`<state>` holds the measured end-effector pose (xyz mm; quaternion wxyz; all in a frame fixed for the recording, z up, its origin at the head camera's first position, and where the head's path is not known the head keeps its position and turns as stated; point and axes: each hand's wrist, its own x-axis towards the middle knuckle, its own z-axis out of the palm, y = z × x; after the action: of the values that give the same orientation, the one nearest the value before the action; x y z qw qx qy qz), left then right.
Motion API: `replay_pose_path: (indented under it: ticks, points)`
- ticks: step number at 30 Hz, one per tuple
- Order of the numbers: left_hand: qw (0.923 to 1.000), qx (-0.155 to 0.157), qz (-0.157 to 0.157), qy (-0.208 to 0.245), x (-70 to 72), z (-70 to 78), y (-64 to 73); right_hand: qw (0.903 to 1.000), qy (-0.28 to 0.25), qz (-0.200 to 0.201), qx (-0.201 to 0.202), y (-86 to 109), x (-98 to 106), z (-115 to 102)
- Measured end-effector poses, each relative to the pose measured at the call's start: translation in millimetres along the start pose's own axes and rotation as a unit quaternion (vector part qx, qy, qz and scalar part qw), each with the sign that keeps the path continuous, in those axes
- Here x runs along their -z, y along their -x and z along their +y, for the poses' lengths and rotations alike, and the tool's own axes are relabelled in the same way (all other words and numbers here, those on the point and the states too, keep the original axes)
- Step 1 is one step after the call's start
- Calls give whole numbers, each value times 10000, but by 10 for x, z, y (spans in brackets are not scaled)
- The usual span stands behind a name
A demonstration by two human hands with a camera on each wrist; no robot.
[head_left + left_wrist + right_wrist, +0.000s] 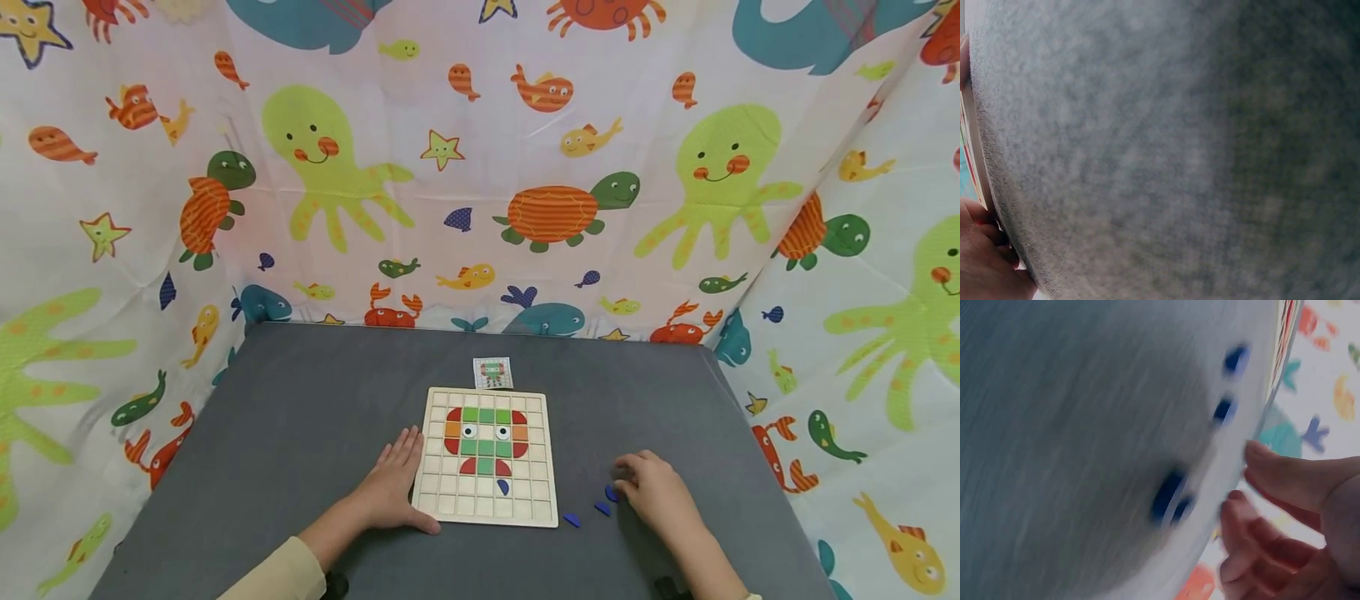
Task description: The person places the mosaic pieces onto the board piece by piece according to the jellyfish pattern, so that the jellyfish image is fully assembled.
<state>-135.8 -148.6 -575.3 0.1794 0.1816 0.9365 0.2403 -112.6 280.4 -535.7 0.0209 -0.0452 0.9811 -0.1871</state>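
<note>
A square wooden grid board (517,508) lies on the grey table, with red, green and orange tiles and two eye tiles forming a face-like pattern. One blue rounded tile (502,487) sits low on it. My left hand (393,483) rests along the board's left edge with fingers extended, the thumb at the lower left corner. To the right of the board, my right hand (660,492) hovers by a blue half-round tile (611,493). In the right wrist view, its thumb (1285,472) and fingers stand apart with nothing between them.
Two more loose blue tiles (572,520) lie between the board and my right hand. A small pattern card (492,373) touches the board's far edge. A curtain (450,275) printed with sea animals surrounds the table's back and sides.
</note>
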Motion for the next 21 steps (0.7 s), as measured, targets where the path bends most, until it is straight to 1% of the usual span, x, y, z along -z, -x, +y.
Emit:
replay_pose_path:
  ticks: [3,4,6,8,12,15,19,21]
  points:
    - [10000,15,-31,-61,11,7,6,9984,-141,-415,-346,23,95,224]
    - [10000,15,-26,-38,15,10,7,9975,-215,-545,-397,19,112,281]
    - [10000,39,-44,-51,19,13,6,9959,-367,-701,-440,4,124,372]
    - [10000,56,-30,-41,21,19,8,9955,-467,-739,-369,-11,108,437]
    - [10000,61,-23,-29,26,34,16,9973,-494,-537,-10,-42,49,496]
    - [10000,67,-42,-49,20,31,12,9979,-447,-394,235,-64,3,498]
    - [9999,80,-61,-42,13,19,9,9975,-397,-150,556,-96,-26,435]
    - [10000,67,-48,-10,11,19,19,9954,-511,0,806,-106,-37,349]
